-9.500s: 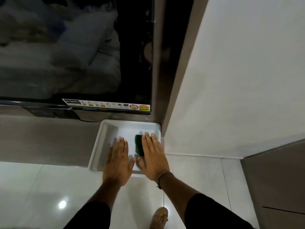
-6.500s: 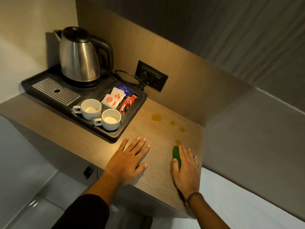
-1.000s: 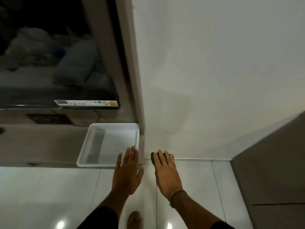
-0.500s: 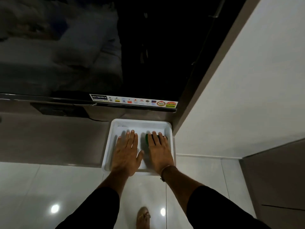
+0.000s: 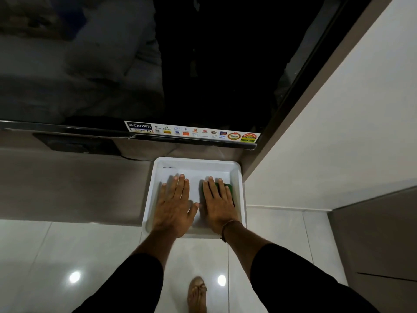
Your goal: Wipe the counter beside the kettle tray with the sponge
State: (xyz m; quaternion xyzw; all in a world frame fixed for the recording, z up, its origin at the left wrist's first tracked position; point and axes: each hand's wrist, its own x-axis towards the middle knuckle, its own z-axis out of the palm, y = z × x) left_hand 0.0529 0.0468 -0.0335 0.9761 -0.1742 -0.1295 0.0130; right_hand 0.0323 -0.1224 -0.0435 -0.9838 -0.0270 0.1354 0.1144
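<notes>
Both hands are pressing flat inside a shallow white rectangular plastic tray (image 5: 239,177), below a dark television screen (image 5: 158,64). The right hand (image 5: 217,203) is lying open, palm down, on the green rectangular sponge (image 5: 229,188), pinning it to the tray floor rather than clenching it; only the sponge's far and outer edges are showing past the fingers. The left hand (image 5: 174,204) is resting empty, fingers spread, just beside the right.

Compared with 1 second ago, the sponge is now lying inside the tray instead of outside its right wall, and since 0.5 seconds ago it is sitting nearer the tray's right side. The wiping is judged finished (the kettle counter is out of view), and the sponge is being returned; only lifting the palm off it appears to remain.
</notes>
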